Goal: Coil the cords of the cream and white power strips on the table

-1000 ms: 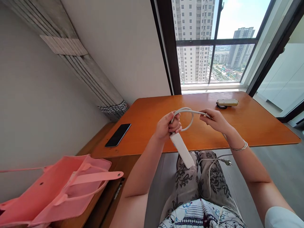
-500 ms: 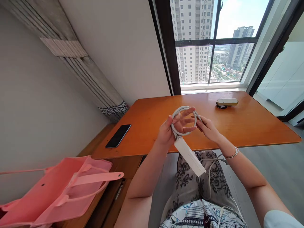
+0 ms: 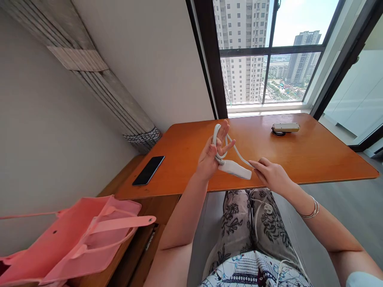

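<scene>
White cord (image 3: pixel 216 133) loops around my left hand (image 3: pixel 209 157), whose thumb presses on the coil while the other fingers stretch up through it. A white power strip (image 3: pixel 235 169) hangs from the coil by its ribbed cord end, tilted down to the right. Its socket face cannot be made out. To the right and lower, my right hand (image 3: pixel 271 173) pinches a stretch of the same cord between thumb and fingers. The cord runs fairly straight between the hands. The plug (image 3: pixel 268 208) at the cord's far end is by my lap.
The orange-brown wooden table (image 3: pixel 185 159) holds a black phone (image 3: pixel 149 170) at left and a beige strip-shaped device (image 3: pixel 285 127) with a black cord at right. A pink bag (image 3: pixel 89 239) stands on a wooden ledge at lower left. Beyond the table is a window (image 3: pixel 269 79).
My right hand has moved right and down, drawing the cord out. The coil has turned on my left hand, and the power strip has swung up closer to level. The plug has shifted on my lap.
</scene>
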`<control>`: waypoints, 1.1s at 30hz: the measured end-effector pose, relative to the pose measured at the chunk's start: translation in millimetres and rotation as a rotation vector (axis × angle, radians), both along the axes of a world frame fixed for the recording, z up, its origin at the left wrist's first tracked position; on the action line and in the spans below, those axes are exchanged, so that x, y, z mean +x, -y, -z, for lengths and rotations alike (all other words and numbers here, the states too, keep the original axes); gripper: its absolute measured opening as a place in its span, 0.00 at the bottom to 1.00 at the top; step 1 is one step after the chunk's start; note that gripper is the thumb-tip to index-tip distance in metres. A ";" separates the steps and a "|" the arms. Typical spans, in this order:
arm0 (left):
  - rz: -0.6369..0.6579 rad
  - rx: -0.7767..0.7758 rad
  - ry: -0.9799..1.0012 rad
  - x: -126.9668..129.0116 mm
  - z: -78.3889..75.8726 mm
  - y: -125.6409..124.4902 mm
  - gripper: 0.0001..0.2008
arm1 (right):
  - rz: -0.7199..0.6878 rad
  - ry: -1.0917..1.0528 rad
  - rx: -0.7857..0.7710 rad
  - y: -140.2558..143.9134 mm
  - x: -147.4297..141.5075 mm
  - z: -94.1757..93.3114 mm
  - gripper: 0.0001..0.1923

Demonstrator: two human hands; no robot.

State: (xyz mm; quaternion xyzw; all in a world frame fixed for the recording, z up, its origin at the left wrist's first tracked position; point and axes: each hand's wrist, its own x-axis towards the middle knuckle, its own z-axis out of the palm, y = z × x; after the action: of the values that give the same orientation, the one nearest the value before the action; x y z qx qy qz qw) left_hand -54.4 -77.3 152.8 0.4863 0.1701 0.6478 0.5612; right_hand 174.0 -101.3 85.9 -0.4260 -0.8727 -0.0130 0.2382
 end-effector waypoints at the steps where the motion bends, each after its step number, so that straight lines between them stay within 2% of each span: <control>1: 0.014 -0.005 -0.014 -0.2 0.3 0.3 0.19 | -0.034 -0.025 0.067 2.1 -0.5 -5.7 0.19; 4: 0.071 -0.036 -0.031 -1.6 -1.0 2.6 0.19 | -0.149 -0.104 0.226 8.6 -4.1 -22.6 0.18; 7: 0.112 -0.024 -0.053 -1.4 -3.7 5.6 0.19 | -0.270 -0.117 0.293 13.8 -10.1 -40.1 0.17; 11: 0.151 -0.005 -0.143 2.2 -5.9 10.6 0.17 | -0.407 -0.124 0.241 16.4 -18.0 -61.2 0.16; 17: 0.310 -0.087 -0.155 6.3 -0.1 17.2 0.15 | -0.568 -0.183 0.154 20.1 -27.6 -79.6 0.13; 19: 0.330 -0.135 -0.168 7.9 6.3 17.3 0.15 | -0.559 -0.234 0.153 18.7 -29.9 -83.1 0.13; 22: 0.382 -0.142 -0.211 12.4 16.9 16.4 0.17 | -0.469 -0.376 0.163 9.3 -31.1 -87.7 0.11; 26: 0.558 -0.161 -0.158 19.6 21.9 17.0 0.23 | -0.275 -0.571 0.110 -13.1 -32.0 -91.2 0.11; 28: 0.588 -0.238 -0.098 20.5 20.2 18.0 0.23 | -0.225 -0.627 0.031 -23.4 -33.0 -89.0 0.12; 31: 0.528 -0.366 0.017 16.9 17.2 18.0 0.22 | -0.216 -0.716 -0.128 -32.8 -32.6 -79.3 0.14; 33: 0.486 -0.406 0.093 12.5 16.1 16.7 0.22 | -0.269 -0.807 -0.350 -34.4 -30.5 -69.9 0.20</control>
State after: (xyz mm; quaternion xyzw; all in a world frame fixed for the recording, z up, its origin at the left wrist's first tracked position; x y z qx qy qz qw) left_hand -41.9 -94.0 136.7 0.3604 0.1489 0.4691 0.7924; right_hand 143.5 -66.9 155.9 -0.3137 -0.7468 0.3328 0.4829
